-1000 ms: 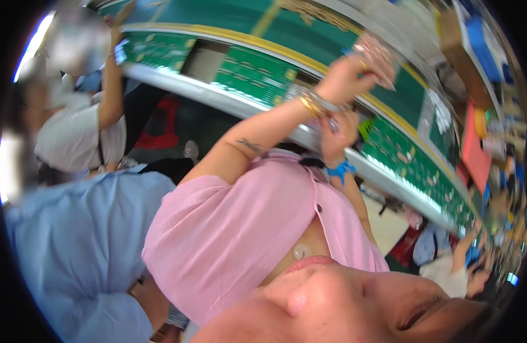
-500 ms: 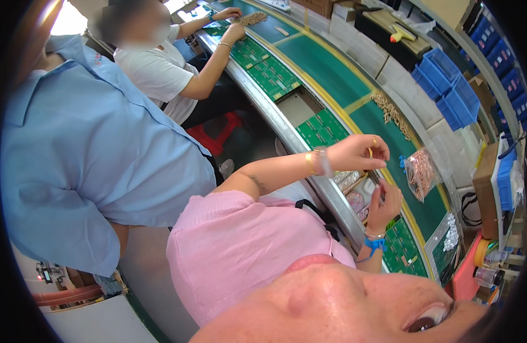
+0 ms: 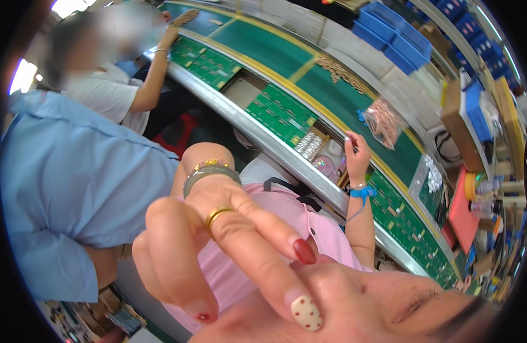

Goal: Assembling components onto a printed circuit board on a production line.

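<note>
My left hand (image 3: 235,228), with a gold ring and bangles, is raised close to the camera in front of my face. Two of its fingers stretch out and the others bend; nothing shows in it. My right hand (image 3: 358,155), wearing a blue wrist strap (image 3: 363,192), hovers at the work line. Its fingers curl loosely apart, with no object visible between them. Beside it, a gap between green circuit boards (image 3: 280,114) shows a box of silvery parts (image 3: 309,145) and a shiny pinkish round item (image 3: 324,165). More boards (image 3: 398,217) lie past my right wrist.
Along the boards runs a green belt (image 3: 275,46) bearing tan parts (image 3: 340,74), a clear bag of copper-coloured pieces (image 3: 383,121) and white pieces (image 3: 432,174). Blue bins (image 3: 392,34) stand behind. A person in blue (image 3: 86,188) and another in white (image 3: 106,94) are at left.
My left hand has left the work line and come up near my face. My right hand stays by the line, its fingers more curled. The view has shifted, and the surroundings appear further up and left.
</note>
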A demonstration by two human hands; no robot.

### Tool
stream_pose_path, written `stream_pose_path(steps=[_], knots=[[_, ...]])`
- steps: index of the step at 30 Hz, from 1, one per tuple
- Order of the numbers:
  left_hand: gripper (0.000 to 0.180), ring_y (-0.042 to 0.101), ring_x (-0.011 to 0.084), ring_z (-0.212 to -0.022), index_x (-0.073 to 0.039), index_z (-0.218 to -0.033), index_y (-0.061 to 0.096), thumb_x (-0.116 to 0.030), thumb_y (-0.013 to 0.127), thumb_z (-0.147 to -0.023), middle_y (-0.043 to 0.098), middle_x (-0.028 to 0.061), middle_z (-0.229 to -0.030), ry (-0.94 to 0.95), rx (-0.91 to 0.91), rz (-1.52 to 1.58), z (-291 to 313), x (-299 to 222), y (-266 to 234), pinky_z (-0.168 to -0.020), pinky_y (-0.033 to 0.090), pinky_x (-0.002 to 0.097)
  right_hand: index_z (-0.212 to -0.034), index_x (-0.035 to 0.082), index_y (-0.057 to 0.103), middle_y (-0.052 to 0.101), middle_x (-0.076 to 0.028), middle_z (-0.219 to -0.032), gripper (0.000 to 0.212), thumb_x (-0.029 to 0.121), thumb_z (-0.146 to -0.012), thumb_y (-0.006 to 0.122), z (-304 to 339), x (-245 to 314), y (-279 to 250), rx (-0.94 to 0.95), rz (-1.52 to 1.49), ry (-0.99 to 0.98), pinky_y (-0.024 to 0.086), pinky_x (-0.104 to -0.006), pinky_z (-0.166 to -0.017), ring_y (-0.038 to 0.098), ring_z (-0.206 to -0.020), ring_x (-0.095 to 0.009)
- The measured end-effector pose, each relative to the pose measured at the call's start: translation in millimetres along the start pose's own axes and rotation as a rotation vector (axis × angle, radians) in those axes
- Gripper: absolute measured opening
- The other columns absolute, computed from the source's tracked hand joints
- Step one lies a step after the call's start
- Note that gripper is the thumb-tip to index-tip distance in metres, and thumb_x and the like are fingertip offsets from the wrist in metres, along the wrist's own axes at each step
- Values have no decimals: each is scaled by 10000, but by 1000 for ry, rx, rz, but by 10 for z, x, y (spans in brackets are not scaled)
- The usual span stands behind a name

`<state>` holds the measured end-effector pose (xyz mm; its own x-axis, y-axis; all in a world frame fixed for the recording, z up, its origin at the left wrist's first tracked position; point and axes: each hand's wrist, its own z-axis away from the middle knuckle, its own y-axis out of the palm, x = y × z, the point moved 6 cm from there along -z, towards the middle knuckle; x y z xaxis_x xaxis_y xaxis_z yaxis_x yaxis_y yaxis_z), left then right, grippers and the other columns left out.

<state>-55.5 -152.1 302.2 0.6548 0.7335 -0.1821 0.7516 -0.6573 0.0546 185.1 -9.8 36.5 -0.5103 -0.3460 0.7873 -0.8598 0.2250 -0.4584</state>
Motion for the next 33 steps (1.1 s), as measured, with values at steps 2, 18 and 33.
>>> stream_pose_path(steps=[2,18,33], knots=[[176,589,256,-965,-114,-1019,439,-101,505,-857,431,23,-1073,-22,81,94,114,-124,-20,-955,382,490,-951,32,626,598,-66,-792,152,70,-811,578,-23,27,42,25,-81,24,449,-248,-637,561,-679,-138],[186,544,134,-1028,-63,-864,575,-30,705,-734,422,25,-1082,-181,-138,510,-97,-91,-76,-799,484,311,-962,28,628,571,-21,-759,155,72,-822,580,-24,-68,-9,26,-173,49,436,-219,-608,524,-643,-80],[280,595,297,-890,8,-902,609,-267,601,-852,608,113,-938,-672,696,350,626,396,-447,-817,478,391,-956,21,631,582,-30,-761,156,63,-814,583,-50,-262,-104,-25,-173,107,435,-214,-596,524,-627,-78]])
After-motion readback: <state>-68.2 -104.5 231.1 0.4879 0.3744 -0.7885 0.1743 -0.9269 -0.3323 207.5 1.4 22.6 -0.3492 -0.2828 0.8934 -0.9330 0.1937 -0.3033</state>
